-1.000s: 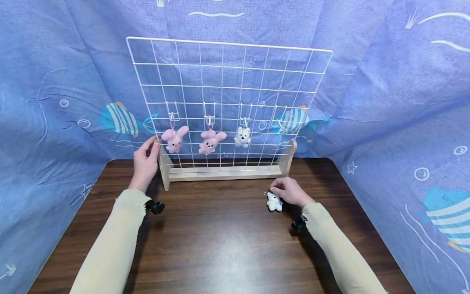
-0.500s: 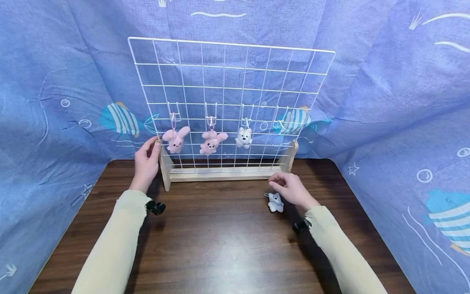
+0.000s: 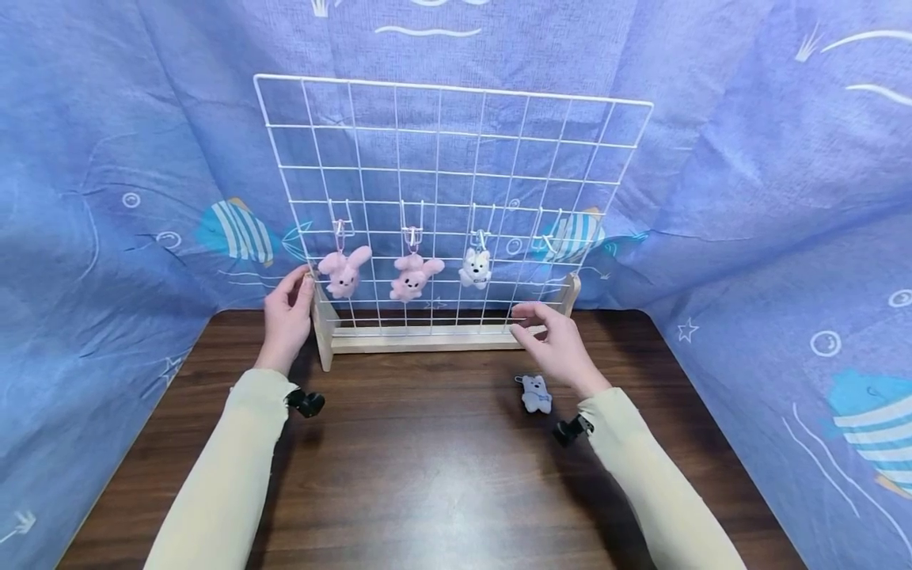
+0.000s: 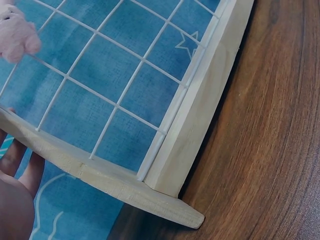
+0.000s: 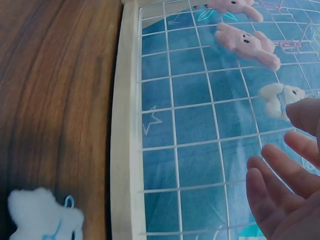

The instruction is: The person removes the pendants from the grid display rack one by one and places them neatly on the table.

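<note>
My left hand point(image 3: 287, 318) holds the left wooden upright point(image 3: 324, 324) of a white wire grid rack point(image 3: 456, 170); its fingers curl behind the wood in the left wrist view. My right hand point(image 3: 559, 348) hovers before the rack's lower right, fingers parted and holding nothing. Just below it, a white plush keychain point(image 3: 537, 394) lies on the table, its loop pointing left. On the rack's hooks hang a pink plush bunny keychain point(image 3: 344, 275), a second pink bunny point(image 3: 412, 277) and a white plush keychain point(image 3: 476, 267). The rightmost hook point(image 3: 547, 241) carries nothing.
The rack's wooden base bar point(image 3: 427, 341) runs along the back of the dark wooden table point(image 3: 427, 451). Blue cloth point(image 3: 748, 198) with fish and stars hangs behind and at both sides.
My right hand has left the white plush keychain on the table, rising toward the rack while its fingers spread apart. My left hand stays on the upright.
</note>
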Motion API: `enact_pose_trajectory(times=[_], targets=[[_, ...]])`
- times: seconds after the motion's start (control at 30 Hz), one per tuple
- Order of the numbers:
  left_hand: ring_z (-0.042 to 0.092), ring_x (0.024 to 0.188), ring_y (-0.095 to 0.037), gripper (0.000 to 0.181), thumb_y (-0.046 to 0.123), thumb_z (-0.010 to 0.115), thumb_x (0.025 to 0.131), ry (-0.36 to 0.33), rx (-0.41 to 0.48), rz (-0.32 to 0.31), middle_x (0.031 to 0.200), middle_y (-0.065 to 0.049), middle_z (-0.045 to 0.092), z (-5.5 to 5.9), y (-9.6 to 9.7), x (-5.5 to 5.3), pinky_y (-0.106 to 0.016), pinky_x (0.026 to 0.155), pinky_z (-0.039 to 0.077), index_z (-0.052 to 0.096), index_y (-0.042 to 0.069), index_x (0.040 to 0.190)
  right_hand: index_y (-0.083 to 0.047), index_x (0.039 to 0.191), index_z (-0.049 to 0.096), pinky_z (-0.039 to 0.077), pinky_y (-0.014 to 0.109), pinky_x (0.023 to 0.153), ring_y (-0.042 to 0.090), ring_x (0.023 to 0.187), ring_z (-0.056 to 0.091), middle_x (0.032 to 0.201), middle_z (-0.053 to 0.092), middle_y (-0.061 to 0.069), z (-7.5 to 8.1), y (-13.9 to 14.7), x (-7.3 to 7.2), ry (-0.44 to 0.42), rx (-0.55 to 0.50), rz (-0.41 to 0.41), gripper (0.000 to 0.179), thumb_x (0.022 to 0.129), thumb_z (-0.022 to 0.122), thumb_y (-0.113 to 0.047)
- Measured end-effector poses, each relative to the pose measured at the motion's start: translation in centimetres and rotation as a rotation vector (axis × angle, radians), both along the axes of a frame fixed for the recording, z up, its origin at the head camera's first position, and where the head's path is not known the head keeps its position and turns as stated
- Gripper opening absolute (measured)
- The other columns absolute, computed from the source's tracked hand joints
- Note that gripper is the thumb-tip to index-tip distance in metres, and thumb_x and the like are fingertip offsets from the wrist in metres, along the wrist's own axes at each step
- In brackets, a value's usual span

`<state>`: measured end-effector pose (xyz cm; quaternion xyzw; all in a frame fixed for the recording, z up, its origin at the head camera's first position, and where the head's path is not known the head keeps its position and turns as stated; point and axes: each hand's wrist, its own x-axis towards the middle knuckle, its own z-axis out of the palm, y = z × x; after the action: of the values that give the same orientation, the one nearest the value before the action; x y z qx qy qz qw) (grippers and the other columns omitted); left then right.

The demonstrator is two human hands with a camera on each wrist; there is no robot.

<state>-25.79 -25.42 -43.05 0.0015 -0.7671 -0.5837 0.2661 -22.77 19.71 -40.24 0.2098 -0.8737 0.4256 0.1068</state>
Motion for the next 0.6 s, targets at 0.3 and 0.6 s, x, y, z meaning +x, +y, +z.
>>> enact_pose_trajectory(times=[0.3,0.6], targets=[[0.053,0.092,-0.002,0.038,0.015,0.055,0.11,0.001,0.029,0.005,0.105,0.0,0.062,1.5,0.9,0.6,-0.016,0.083,0.043,0.061,-0.003,0.143,-0.009,0.144,0.06,0.057,0.051,0.097,0.028,0.124,0.064,0.141,0.065,0.012,2.0,-1.9,-1.5,0.042,-0.072,-0.021,0.045,0.103,0.07,-0.026],[0.054,0.09,-0.001,0.039,0.014,0.054,0.11,-0.009,0.022,0.002,0.103,0.0,0.064,2.7,1.6,1.7,-0.015,0.08,0.043,0.06,-0.006,0.143,-0.006,0.146,0.058,0.054,0.05,0.103,0.034,0.13,0.061,0.145,0.063,0.014,4.2,-4.1,-3.2,0.044,-0.17,0.012,0.05,0.102,0.07,-0.026]])
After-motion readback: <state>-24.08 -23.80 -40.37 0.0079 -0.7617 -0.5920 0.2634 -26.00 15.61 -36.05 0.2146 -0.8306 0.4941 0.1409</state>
